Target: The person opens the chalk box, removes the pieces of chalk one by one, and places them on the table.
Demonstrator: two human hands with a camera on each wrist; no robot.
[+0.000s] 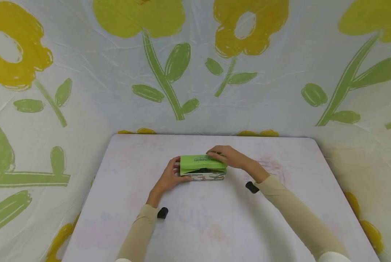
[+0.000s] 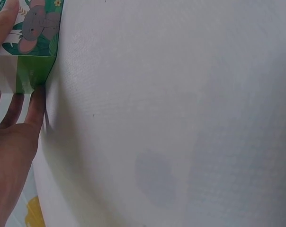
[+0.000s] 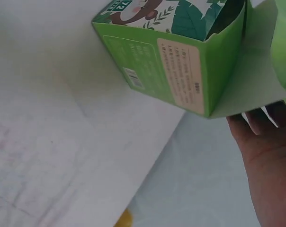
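A green cardboard box (image 1: pixel 203 176) printed with cartoon animals rests on the table, its lid (image 1: pixel 190 161) slightly raised over a dark gap along the front. My left hand (image 1: pixel 170 177) grips the box's left end, thumb along the front and fingers around the end. The left wrist view has this hand (image 2: pixel 13 151) beside a printed elephant, with fingertips against the green end panel. At the lid's right rear, my right hand (image 1: pixel 229 156) holds the lid between thumb and fingers. In the right wrist view its fingers (image 3: pixel 259 122) sit behind the lifted flap (image 3: pixel 256 71); the box's inside is mostly hidden.
The white table (image 1: pixel 202 225) has faint coloured patches and rounded far corners. A flower-printed cloth (image 1: pixel 202 91) hangs behind it and along both sides. Black straps (image 1: pixel 162 213) show at both wrists, by the beige sleeves (image 1: pixel 138 236).
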